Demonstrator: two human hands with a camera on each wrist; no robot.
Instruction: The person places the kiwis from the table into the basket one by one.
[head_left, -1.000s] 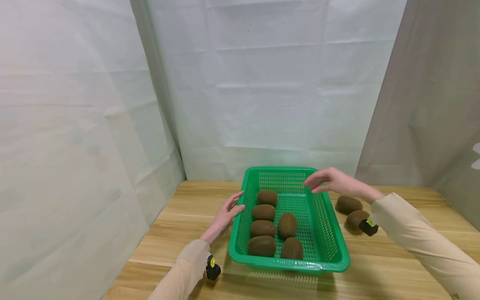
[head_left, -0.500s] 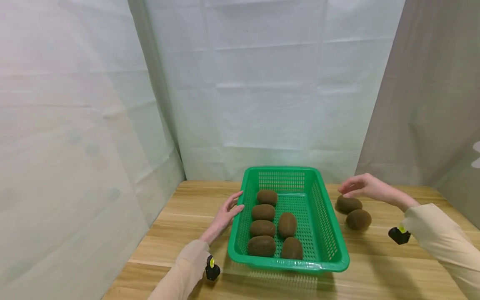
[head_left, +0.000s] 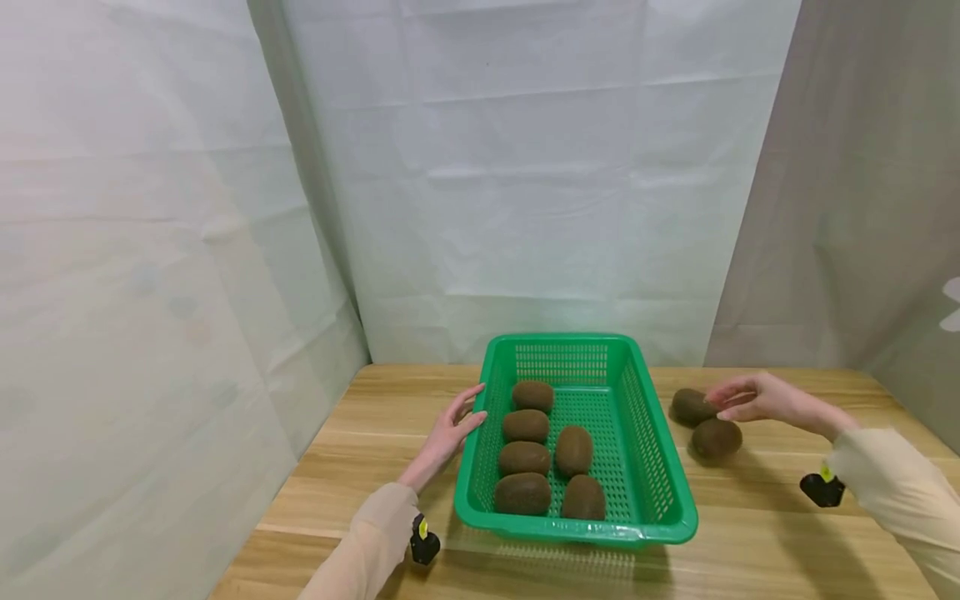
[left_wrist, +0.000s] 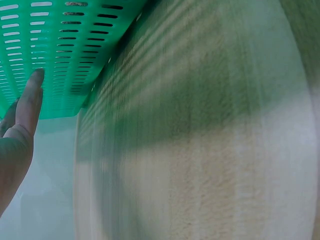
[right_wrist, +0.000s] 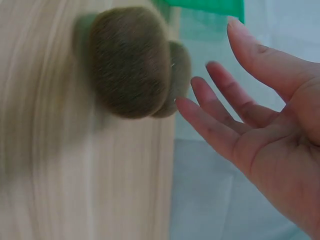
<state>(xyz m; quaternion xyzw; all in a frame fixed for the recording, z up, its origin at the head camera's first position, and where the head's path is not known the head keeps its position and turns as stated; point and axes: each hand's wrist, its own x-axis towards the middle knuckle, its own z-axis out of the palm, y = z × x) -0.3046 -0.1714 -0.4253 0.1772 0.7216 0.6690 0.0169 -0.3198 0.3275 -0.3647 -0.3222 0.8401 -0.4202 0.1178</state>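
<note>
In the head view a green plastic basket (head_left: pixel 577 531) holds several brown kiwis (head_left: pixel 522 493), a column along its left side and two beside it. My left hand (head_left: pixel 448 429) touches the basket's left wall with fingers fairly straight; the left wrist view shows a fingertip against the slotted side. Two more kiwis lie on the table right of the basket, a rear kiwi (head_left: pixel 690 406) and a front kiwi (head_left: pixel 717 439). Over them hovers my right hand (head_left: pixel 772 400). In the right wrist view its fingers (right_wrist: pixel 212 117) are spread and hold nothing, apart from the nearer kiwi (right_wrist: pixel 131 62).
The wooden table (head_left: pixel 360 450) runs back to a white cloth wall (head_left: pixel 525 192). Cloth also hangs at the left and right sides. A black wrist camera (head_left: pixel 822 489) sits below the right sleeve, another black camera (head_left: pixel 424 546) by the left.
My right hand has moved from over the basket's right rim out to the right and down, to the two kiwis on the table. The left hand and basket stay put.
</note>
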